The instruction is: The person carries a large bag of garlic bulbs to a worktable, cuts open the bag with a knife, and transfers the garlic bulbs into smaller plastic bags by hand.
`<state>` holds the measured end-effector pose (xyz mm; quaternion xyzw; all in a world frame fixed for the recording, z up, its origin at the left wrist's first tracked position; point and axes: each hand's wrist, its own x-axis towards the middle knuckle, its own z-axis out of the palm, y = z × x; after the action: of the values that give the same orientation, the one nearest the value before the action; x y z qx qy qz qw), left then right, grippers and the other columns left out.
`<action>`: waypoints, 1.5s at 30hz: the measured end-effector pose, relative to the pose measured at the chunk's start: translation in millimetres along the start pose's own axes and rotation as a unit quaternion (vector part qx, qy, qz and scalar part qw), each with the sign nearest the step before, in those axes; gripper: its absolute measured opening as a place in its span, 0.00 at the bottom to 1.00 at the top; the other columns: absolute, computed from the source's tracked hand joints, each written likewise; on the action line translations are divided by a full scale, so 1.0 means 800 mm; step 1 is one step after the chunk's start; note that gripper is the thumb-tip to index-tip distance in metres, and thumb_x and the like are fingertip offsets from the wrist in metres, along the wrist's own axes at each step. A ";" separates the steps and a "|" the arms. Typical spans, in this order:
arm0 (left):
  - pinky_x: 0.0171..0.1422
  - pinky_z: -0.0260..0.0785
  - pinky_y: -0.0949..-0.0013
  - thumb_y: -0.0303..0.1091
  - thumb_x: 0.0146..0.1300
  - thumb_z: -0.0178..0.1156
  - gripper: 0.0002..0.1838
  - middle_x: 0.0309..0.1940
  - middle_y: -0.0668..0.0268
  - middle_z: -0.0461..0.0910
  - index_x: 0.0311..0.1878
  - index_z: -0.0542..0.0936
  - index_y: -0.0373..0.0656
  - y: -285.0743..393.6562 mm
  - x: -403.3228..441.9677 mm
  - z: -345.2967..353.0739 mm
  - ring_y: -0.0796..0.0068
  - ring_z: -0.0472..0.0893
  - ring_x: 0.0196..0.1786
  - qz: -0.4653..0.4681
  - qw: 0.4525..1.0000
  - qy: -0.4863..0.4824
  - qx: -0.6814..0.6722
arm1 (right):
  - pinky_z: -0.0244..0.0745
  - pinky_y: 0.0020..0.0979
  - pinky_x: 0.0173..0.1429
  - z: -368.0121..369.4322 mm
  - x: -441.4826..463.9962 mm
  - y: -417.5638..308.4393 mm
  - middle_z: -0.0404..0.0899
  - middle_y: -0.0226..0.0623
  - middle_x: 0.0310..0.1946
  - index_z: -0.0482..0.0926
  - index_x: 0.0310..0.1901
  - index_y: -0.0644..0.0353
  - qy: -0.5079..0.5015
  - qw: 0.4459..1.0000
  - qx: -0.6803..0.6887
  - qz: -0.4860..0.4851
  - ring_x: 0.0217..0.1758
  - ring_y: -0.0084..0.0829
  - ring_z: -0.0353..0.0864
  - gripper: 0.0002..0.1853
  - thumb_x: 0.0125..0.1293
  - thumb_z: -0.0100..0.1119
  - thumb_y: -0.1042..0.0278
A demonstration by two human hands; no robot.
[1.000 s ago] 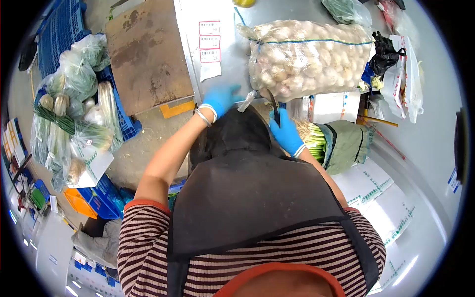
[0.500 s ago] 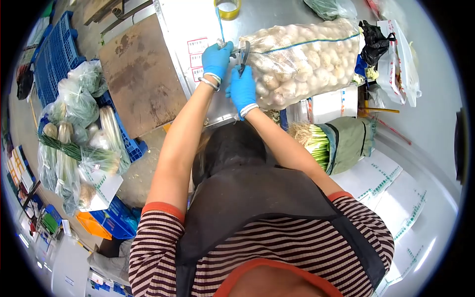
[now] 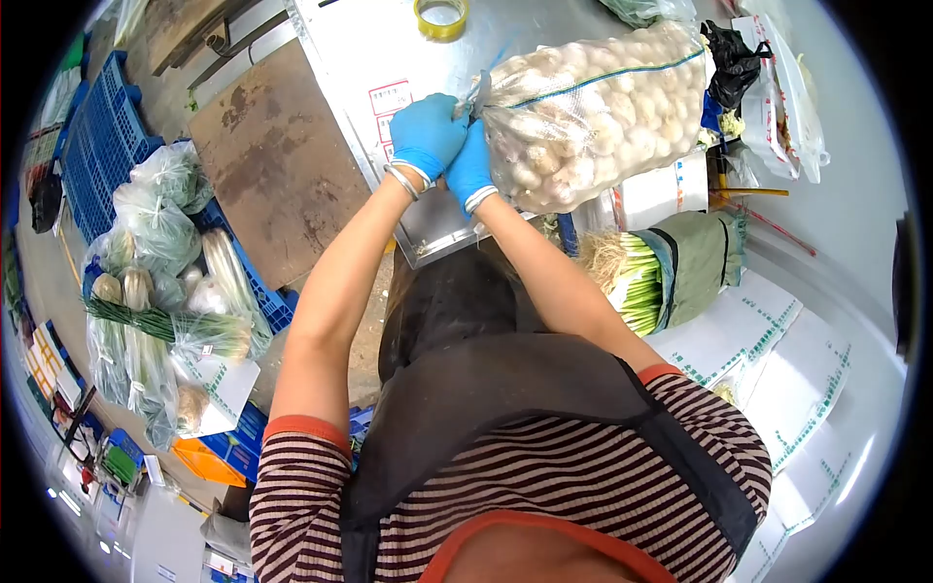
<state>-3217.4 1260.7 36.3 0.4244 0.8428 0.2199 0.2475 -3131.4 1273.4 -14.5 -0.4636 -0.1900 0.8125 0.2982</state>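
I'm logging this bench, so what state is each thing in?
Sack of garlic: full, lying down
Left hand: gloved, curled at the sack's gathered end
Right hand: gloved, fingers hidden
Tape roll: lying flat
Green stalks: partly wrapped, roots exposed
Black plastic bag: crumpled
Brown board: stained

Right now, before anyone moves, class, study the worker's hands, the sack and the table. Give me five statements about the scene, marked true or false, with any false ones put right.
1. The left hand and the right hand both wear blue gloves. True.
2. The sack is filled with leafy greens. False: pale bulbs show through it.
3. Both hands are at or near the gathered end of the sack. True.
4. The tape roll sits on top of the sack. False: it lies on the metal table, apart from the sack.
5. The worker's sleeves are striped. True.
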 end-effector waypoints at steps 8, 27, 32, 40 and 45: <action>0.40 0.74 0.56 0.52 0.64 0.53 0.21 0.29 0.53 0.83 0.34 0.85 0.45 -0.008 -0.003 0.016 0.51 0.82 0.33 0.002 1.000 -0.010 0.028 | 0.73 0.31 0.52 -0.016 0.008 0.014 0.77 0.36 0.45 0.73 0.47 0.58 -0.026 0.994 0.089 0.059 0.50 0.32 0.76 0.25 0.75 0.30 0.46; 0.27 0.65 0.71 0.45 0.56 0.64 0.17 0.19 0.65 0.78 0.32 0.85 0.38 -0.037 0.008 0.027 0.74 0.72 0.18 -0.160 0.913 -0.010 -0.374 | 0.78 0.52 0.40 -0.073 -0.032 0.020 0.78 0.66 0.35 0.65 0.49 0.71 0.002 0.746 -0.658 -0.106 0.35 0.60 0.82 0.15 0.67 0.45 0.67; 0.20 0.59 0.81 0.48 0.68 0.58 0.16 0.21 0.73 0.77 0.30 0.76 0.46 -0.046 0.014 0.041 0.84 0.71 0.20 -0.246 0.662 -0.068 -0.704 | 0.77 0.42 0.28 -0.034 -0.095 -0.097 0.80 0.55 0.29 0.70 0.43 0.67 -0.085 0.837 -0.519 -0.150 0.22 0.46 0.80 0.16 0.70 0.49 0.58; 0.24 0.60 0.75 0.53 0.64 0.61 0.19 0.20 0.75 0.72 0.31 0.78 0.45 0.008 -0.070 0.109 0.83 0.68 0.22 -0.236 0.774 -0.129 -0.573 | 0.70 0.28 0.19 -0.090 -0.110 -0.136 0.72 0.30 0.21 0.72 0.41 0.60 -0.031 0.935 -0.299 -0.190 0.15 0.23 0.71 0.10 0.71 0.52 0.61; 0.31 0.68 0.70 0.46 0.65 0.61 0.18 0.26 0.68 0.77 0.35 0.79 0.38 0.026 -0.088 0.063 0.77 0.73 0.27 -0.182 0.796 -0.100 -0.568 | 0.71 0.28 0.20 -0.099 -0.109 -0.156 0.73 0.33 0.21 0.72 0.40 0.63 -0.086 0.944 -0.278 -0.157 0.15 0.24 0.71 0.10 0.72 0.51 0.63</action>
<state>-3138.2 1222.1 25.5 0.0662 0.5986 0.5663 0.5627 -2989.8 1312.0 75.1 -0.4208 -0.5035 0.7071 0.2634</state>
